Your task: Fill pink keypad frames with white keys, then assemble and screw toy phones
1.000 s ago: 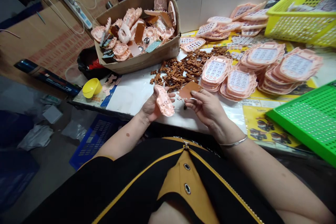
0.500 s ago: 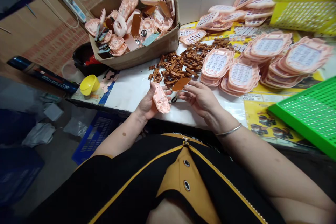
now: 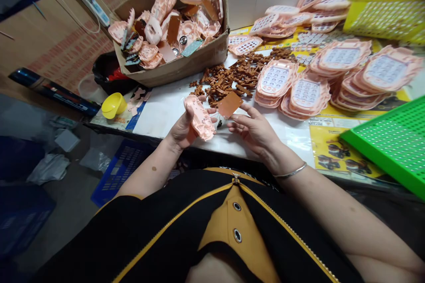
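Note:
My left hand (image 3: 182, 131) is closed around a pink plastic shell (image 3: 200, 118), its moulded inner side turned up. Between the thumb and fingers of my right hand (image 3: 254, 130) is a flat brown circuit board (image 3: 229, 105), gripped by its right edge. A small dark round part (image 3: 219, 123) hangs just below the board, near the left fingertips; thin wires seem to run by it. Board and shell are side by side above the table's front edge. Behind them lies a heap of small brown plastic pieces (image 3: 229, 77).
A cardboard box (image 3: 186, 70) of pink shells and boards stands at the back left. Stacked pink keypad covers (image 3: 277, 77) fill the right side, near a green tray (image 3: 392, 141) and a yellow basket (image 3: 381, 13). A yellow bowl (image 3: 113, 106) sits at the left.
The pink shell has turned in my left hand, showing more of its inside. My right hand has tilted the brown board, so its broad face shows more.

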{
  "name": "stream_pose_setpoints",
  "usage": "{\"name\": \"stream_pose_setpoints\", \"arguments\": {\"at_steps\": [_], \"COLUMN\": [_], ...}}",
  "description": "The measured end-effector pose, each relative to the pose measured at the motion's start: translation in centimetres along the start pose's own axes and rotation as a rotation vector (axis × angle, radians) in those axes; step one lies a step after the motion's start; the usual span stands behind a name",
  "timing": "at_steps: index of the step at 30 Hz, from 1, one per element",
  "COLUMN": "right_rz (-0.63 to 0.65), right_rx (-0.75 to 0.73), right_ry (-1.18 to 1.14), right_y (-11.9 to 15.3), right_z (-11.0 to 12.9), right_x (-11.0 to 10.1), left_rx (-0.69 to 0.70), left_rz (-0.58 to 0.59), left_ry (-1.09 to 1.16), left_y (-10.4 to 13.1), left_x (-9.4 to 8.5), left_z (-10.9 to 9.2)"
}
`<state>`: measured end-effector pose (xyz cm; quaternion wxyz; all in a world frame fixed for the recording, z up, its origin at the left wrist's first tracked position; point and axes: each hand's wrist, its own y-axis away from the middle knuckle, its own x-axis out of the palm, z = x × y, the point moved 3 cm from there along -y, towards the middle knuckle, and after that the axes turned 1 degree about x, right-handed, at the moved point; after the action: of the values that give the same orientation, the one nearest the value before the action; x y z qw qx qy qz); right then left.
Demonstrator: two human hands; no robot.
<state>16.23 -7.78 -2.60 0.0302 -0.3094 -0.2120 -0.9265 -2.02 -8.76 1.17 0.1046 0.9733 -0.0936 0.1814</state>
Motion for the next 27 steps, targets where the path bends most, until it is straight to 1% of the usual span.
{"name": "stream_pose_setpoints", "arguments": {"at_steps": [2,4,6,8,9,10,11,13,14,16,17,19,21,22,24,25,27], "right_rz": [0.016,0.029,0.022,0.054,0.115,0.203,0.308,0.506,0.571,0.618,0.608,0.537,0.448,0.408,0.358,0.346,0.319], "right_rx": [0.028,0.079,0.149,0.228,0.269,0.299,0.312,0.273,0.226,0.128,0.094,0.042,-0.015,-0.055,-0.150,-0.203,-0.307], "right_ry": [-0.005,0.014,0.059,0.117,0.137,0.144,0.137,0.096,0.064,-0.003,-0.029,-0.063,-0.059,-0.046,0.012,0.063,0.178], "right_y": [0.3,0.8,1.3,2.0,2.3,2.7,3.1,3.9,4.2,4.6,4.7,4.6,4.2,4.0,3.7,3.5,3.4], "right_z": [-0.3,-1.0,-1.8,-2.7,-3.1,-3.4,-3.5,-3.4,-3.2,-2.8,-2.6,-2.5,-2.3,-2.2,-1.8,-1.6,-1.2], "right_x": [0.2,0.4,0.4,0.3,0.4,0.7,1.0,1.9,2.4,3.0,3.1,3.0,2.6,2.4,2.0,1.9,1.7], "left_rx": [0.012,0.072,0.213,0.408,0.495,0.558,0.589,0.569,0.538,0.502,0.497,0.476,0.421,0.390,0.348,0.330,0.260], "left_rz": [0.022,0.039,0.034,0.021,0.026,0.041,0.061,0.107,0.124,0.157,0.190,0.290,0.376,0.381,0.317,0.275,0.243], "left_ry": [0.011,0.003,-0.063,-0.208,-0.307,-0.416,-0.524,-0.691,-0.742,-0.781,-0.786,-0.764,-0.637,-0.531,-0.319,-0.262,-0.286], "left_y": [0.2,0.5,0.8,1.2,1.4,1.5,1.6,1.6,1.6,1.5,1.6,1.9,2.3,2.5,2.9,3.0,3.0], "left_x": [0.2,0.4,0.7,1.2,1.5,1.8,2.1,2.5,2.6,2.8,2.9,3.1,3.2,3.2,3.0,2.9,2.8], "left_z": [0.1,-0.1,-0.7,-1.7,-2.2,-2.6,-2.8,-2.9,-2.8,-2.6,-2.5,-2.1,-1.5,-1.1,-0.6,-0.4,-0.2]}}
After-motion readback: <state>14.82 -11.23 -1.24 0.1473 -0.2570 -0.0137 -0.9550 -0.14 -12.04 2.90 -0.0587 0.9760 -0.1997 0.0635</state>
